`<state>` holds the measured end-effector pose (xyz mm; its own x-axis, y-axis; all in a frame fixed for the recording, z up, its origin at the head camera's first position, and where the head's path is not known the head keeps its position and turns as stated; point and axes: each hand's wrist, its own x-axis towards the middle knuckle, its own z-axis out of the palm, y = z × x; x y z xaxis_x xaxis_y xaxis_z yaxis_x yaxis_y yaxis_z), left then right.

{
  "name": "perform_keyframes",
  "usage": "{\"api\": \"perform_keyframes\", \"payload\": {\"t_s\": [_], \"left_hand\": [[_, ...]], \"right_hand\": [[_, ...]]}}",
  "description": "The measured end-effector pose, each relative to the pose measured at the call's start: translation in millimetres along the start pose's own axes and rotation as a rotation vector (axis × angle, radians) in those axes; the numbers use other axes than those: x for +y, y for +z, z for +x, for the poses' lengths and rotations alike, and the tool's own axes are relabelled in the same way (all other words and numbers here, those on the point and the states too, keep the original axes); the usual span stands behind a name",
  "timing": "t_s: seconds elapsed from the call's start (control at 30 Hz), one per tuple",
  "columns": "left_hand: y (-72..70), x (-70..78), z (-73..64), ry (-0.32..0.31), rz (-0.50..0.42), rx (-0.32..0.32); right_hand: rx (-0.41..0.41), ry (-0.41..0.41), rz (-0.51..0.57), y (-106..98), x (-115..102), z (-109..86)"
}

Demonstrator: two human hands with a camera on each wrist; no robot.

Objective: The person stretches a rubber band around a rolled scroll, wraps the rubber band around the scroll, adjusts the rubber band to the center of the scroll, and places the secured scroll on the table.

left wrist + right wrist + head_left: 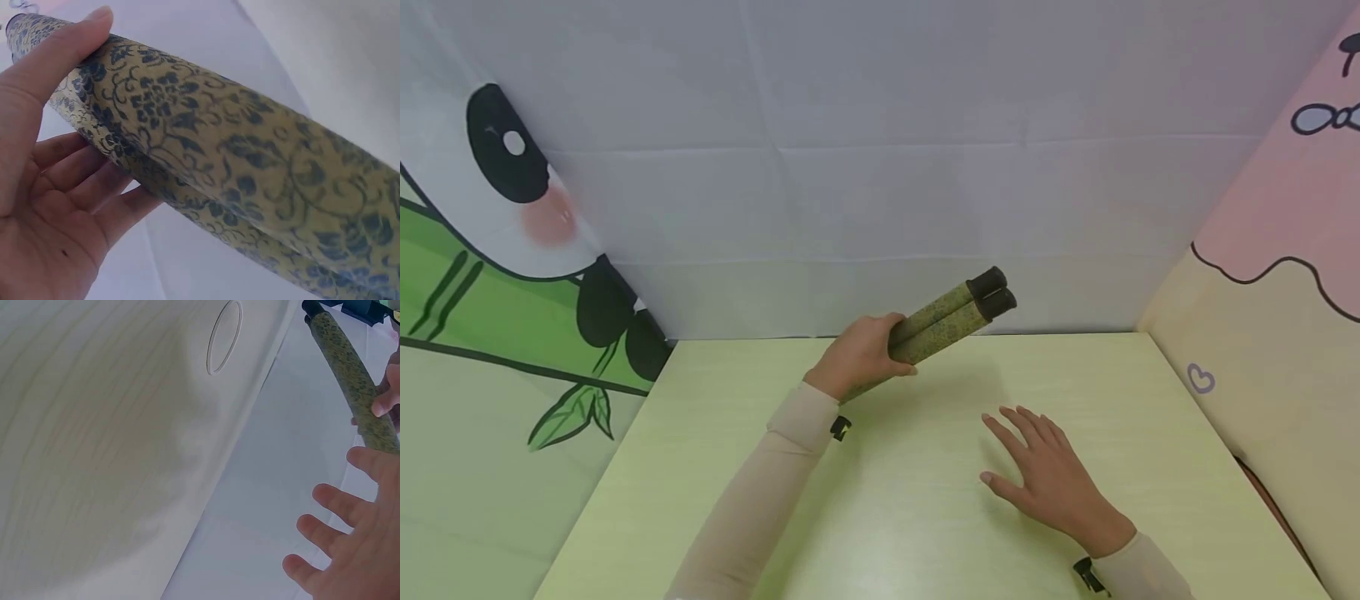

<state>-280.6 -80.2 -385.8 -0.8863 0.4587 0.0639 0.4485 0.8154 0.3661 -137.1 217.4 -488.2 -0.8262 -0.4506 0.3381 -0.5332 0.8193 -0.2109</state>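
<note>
A rolled scroll [951, 329], two side-by-side rolls in yellowish cloth with dark blue floral print and black end caps, is held up off the table, slanting up to the right. My left hand [859, 357] grips it near its lower left end. Seen from the left wrist, the thumb lies over the upper roll of the scroll [237, 137] and the fingers [128, 209] pass behind it. Over the table, my right hand [1052, 479] is spread and holds nothing. The right wrist view has that hand [362, 537] below the scroll [347, 362], its fingers apart.
The pale yellow-green table [910, 500] lies under both hands. A whitish cloth backdrop [880, 167] stands behind it. Printed panels flank it, a green one [475, 317] on the left and a pink and cream one [1292, 217] on the right.
</note>
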Motion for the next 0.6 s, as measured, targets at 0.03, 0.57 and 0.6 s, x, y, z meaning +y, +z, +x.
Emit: {"api": "perform_keyframes", "payload": {"t_s": [0.03, 0.57, 0.6], "left_hand": [[-2.3, 0.3, -2.3, -0.002, -0.010, 0.018], [-7.9, -3.8, -35.5, 0.033, -0.325, 0.336], [-6.7, -4.9, -36.2, 0.041, -0.342, 0.350]], "right_hand": [[0.002, -0.001, 0.001, 0.3, -0.5, 0.0], [-0.009, 0.005, 0.026, 4.1, -5.2, 1.4], [-0.009, 0.004, 0.028, 4.6, -5.5, 1.5]]}}
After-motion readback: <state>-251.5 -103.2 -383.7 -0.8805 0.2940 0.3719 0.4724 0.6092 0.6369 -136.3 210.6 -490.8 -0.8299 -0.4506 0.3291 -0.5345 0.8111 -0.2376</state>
